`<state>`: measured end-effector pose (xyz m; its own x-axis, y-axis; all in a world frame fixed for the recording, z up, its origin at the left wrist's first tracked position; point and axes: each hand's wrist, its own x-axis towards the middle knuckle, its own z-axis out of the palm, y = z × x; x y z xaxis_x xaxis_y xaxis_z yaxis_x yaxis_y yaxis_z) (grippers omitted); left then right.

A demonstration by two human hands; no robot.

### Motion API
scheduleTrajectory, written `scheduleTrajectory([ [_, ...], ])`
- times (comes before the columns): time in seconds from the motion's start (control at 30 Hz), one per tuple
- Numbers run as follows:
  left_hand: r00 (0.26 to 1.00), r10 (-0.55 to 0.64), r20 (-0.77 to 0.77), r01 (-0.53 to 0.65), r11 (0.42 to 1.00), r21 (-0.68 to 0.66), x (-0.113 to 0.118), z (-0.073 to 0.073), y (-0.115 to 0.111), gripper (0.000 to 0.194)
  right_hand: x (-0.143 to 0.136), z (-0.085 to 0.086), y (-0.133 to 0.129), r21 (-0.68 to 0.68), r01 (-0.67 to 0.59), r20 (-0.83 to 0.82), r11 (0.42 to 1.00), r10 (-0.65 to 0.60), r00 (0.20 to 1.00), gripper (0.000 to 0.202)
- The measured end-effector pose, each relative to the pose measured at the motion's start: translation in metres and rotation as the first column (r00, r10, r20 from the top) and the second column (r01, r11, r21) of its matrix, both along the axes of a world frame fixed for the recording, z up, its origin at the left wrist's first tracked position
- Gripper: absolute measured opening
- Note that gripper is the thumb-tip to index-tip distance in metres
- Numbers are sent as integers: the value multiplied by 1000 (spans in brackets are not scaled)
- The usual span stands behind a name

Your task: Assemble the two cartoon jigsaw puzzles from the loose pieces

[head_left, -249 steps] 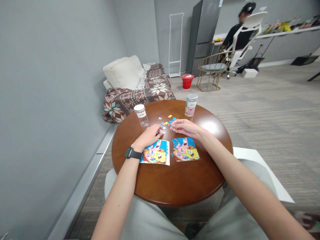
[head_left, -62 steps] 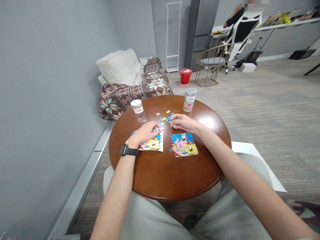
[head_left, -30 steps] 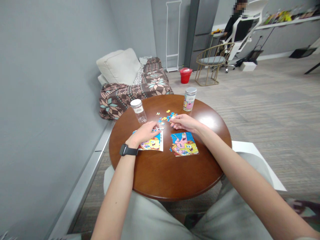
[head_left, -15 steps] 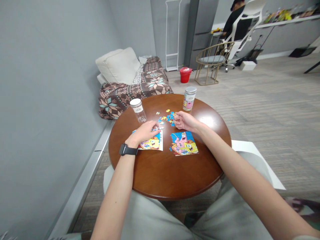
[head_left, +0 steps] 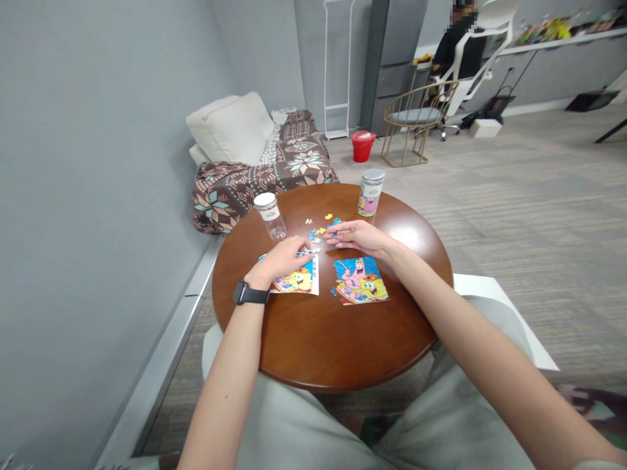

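Observation:
My left hand [head_left: 287,260] rests on the printed picture sheet [head_left: 298,282], thumb and fingers apart, its fingertips beside loose pieces near the sheet's top edge. Over the right side of the loose jigsaw pieces [head_left: 321,231] hovers my right hand [head_left: 360,237], its fingers stretched out to the left and hiding some pieces. I see nothing held in it. Nearer to me lies the partly joined jigsaw puzzle [head_left: 362,281], showing a pink and a yellow cartoon figure, with an uneven left edge.
On the round wooden table [head_left: 337,346] stand a clear jar [head_left: 275,225] with a white lid at the back left and a printed canister [head_left: 369,196] at the back right. Beyond are a covered sofa [head_left: 298,160], a red bin [head_left: 362,149] and a seated person [head_left: 447,49].
My right hand has uncurled its fingers and reached slightly left over the loose pieces. My left hand has stayed on the sheet.

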<state>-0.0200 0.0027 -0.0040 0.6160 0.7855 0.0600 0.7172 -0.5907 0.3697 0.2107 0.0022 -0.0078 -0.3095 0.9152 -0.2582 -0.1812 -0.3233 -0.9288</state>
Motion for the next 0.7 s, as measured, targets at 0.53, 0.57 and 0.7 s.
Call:
scheduleTrajectory([
  [0.53,1000,-3,1,3,1000,-10,0,0,0,27,0,-6,3,-2,20,22,1000,-19,1000,13],
  [0.57,1000,-3,3,3,1000,-9,-1,0,0,27,0,-6,3,-2,23,20,1000,-23,1000,13],
  [0.7,1000,-8,10,8,1000,-3,-1,-1,1,27,0,-7,4,1,34,38,999,-34,999,12],
])
